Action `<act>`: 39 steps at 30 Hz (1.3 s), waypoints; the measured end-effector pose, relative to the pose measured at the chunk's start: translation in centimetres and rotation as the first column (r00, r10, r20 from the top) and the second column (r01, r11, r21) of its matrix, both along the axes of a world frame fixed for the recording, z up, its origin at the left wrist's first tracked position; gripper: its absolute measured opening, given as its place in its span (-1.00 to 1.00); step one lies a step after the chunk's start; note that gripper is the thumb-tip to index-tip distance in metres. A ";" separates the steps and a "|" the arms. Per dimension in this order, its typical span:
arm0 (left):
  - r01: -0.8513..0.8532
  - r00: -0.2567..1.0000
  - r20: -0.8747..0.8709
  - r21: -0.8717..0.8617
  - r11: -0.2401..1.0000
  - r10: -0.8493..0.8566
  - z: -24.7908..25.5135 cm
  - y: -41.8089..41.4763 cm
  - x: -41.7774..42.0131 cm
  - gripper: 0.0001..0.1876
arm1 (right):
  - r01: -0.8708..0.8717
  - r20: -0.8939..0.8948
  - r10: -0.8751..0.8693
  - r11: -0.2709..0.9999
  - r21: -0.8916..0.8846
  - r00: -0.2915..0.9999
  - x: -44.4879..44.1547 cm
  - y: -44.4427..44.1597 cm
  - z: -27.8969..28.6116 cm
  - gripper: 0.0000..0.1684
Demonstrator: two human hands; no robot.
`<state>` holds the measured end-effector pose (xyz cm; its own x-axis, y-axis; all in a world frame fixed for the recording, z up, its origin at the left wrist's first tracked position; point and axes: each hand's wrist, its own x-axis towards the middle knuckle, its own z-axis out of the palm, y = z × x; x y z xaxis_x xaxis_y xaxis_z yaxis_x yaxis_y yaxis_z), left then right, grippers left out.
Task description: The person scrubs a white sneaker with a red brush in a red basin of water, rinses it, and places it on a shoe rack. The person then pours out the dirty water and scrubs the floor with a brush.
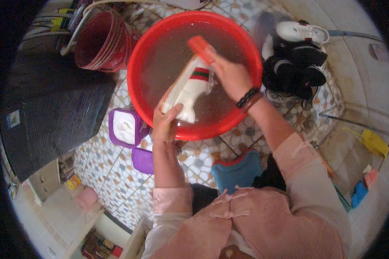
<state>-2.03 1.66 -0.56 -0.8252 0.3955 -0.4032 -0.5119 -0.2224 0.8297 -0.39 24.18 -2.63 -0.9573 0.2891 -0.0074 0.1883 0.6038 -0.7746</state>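
Over a red plastic basin [134, 97] of murky water, my left hand [167, 119] grips a white shoe [189, 89] by its lower end. A green and red stripe crosses the shoe's side, and it is tilted with its upper end away from me. My right hand [228, 73] is closed around a red brush [199, 47], blurred, against the shoe's far end. The brush's bristles are hidden. Left of the basin stands a purple tub of white powder [124, 128], and its purple lid [142, 161] lies on the floor beside it.
Several shoes [295, 64], black and white, are piled right of the basin. A dark red bucket [100, 42] and a large black panel [58, 103] are at left. Near my knees is a blue plastic stool [238, 170] on the pebble-patterned floor [107, 171].
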 end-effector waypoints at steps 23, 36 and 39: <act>-0.284 0.958 0.056 0.059 0.957 0.281 -0.5 -1.7 -2.9 -0.30 | -0.116 -0.046 0.107 0.950 -0.289 0.993 2.4 -3.0 2.2 -0.08; -0.237 0.965 0.154 0.160 0.958 0.213 -1.8 2.4 0.8 -0.33 | 0.065 0.081 0.016 0.453 -0.889 0.997 3.8 -6.0 -0.6 -0.17; -0.225 0.972 0.112 0.157 0.962 0.209 -2.3 2.9 0.7 -0.47 | -0.063 -0.028 0.057 0.814 -0.578 0.998 3.7 -4.8 -2.8 -0.24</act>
